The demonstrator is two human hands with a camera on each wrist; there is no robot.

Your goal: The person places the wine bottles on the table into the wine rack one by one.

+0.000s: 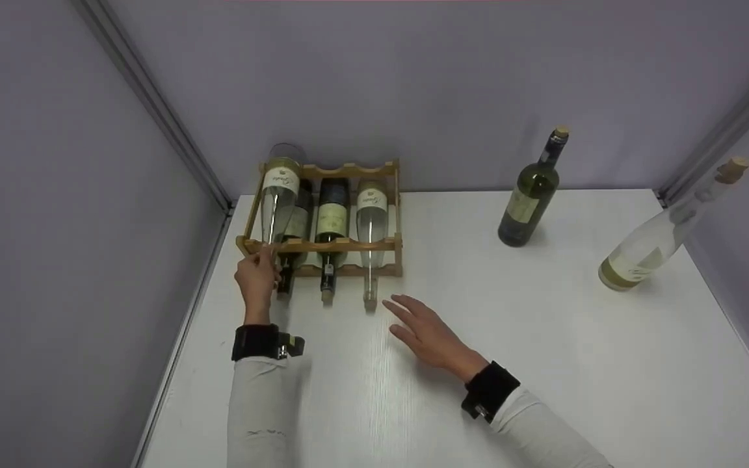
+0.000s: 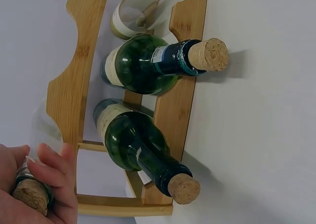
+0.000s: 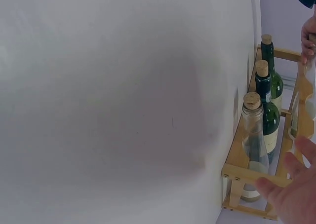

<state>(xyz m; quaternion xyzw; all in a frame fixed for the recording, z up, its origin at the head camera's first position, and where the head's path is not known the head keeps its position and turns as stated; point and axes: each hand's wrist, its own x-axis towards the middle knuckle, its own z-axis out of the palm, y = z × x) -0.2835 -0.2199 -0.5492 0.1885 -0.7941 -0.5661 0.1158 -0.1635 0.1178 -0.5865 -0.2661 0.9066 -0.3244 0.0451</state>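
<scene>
With its fingers round the corked neck, my left hand [image 1: 257, 276] holds a clear wine bottle [image 1: 278, 198] that lies on the upper tier of a wooden wine rack [image 1: 355, 245], at the left end. The bottle's cork [image 2: 31, 196] pokes out between thumb and fingers in the left wrist view. On the lower tier lie two green bottles [image 1: 332, 218] and another clear bottle [image 1: 371, 224], their corked necks toward me. My right hand [image 1: 428, 331] is over the table, fingers spread and holding nothing, just right of that clear bottle's cork [image 1: 370, 304].
Right of the rack, a dark green corked bottle [image 1: 529, 198] stands upright on the white table [image 1: 452, 260]. Farther right stands a clear corked bottle [image 1: 641, 253] with a pale label. Grey panels [image 1: 374, 78] close in the back and sides.
</scene>
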